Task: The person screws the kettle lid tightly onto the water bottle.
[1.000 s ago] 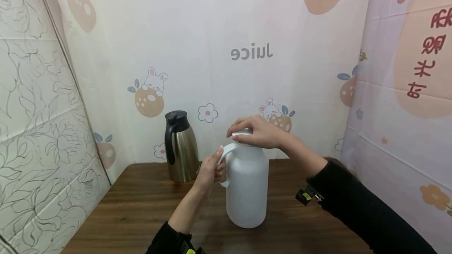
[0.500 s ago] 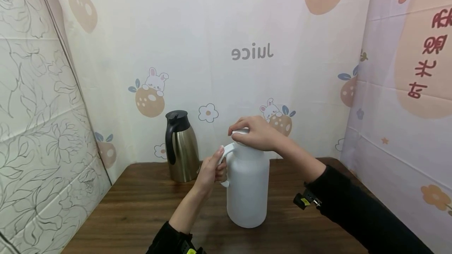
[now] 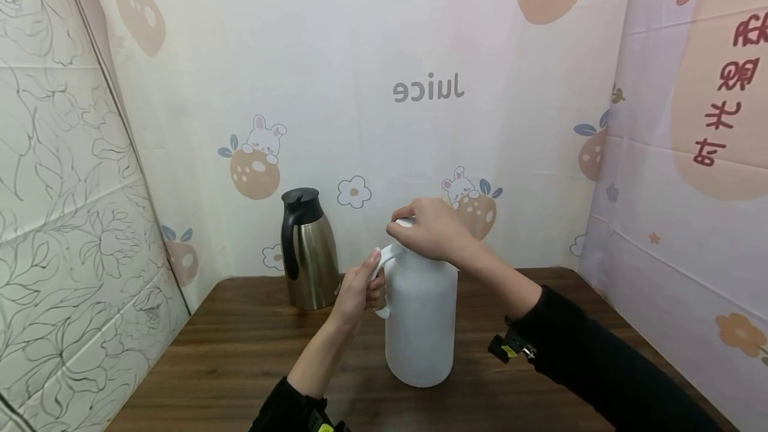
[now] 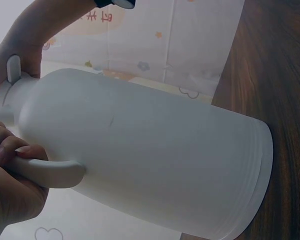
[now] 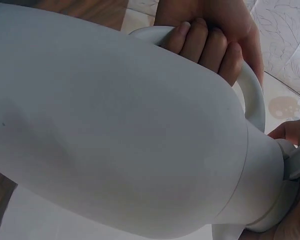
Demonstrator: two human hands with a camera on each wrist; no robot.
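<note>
A white thermos jug (image 3: 420, 325) stands upright on the wooden table. My left hand (image 3: 357, 289) grips its side handle (image 4: 55, 174), thumb up along the top of it; in the right wrist view the curled fingers (image 5: 205, 47) pass through the handle loop. On top, my right hand (image 3: 431, 231) holds the white lid (image 3: 405, 222), with fingers and thumb curled round it. Most of the lid is hidden under that hand; one tab-like part of the lid (image 5: 299, 160) shows in the right wrist view.
A steel thermos jug (image 3: 315, 262) with a black lid and handle stands behind on the left, near the table's (image 3: 240, 352) back edge. Printed cloth (image 3: 360, 119) hangs behind and at both sides.
My right hand has turned on the lid, its wrist and forearm swinging left and toward me. My left hand and the white jug stay practically where they were.
</note>
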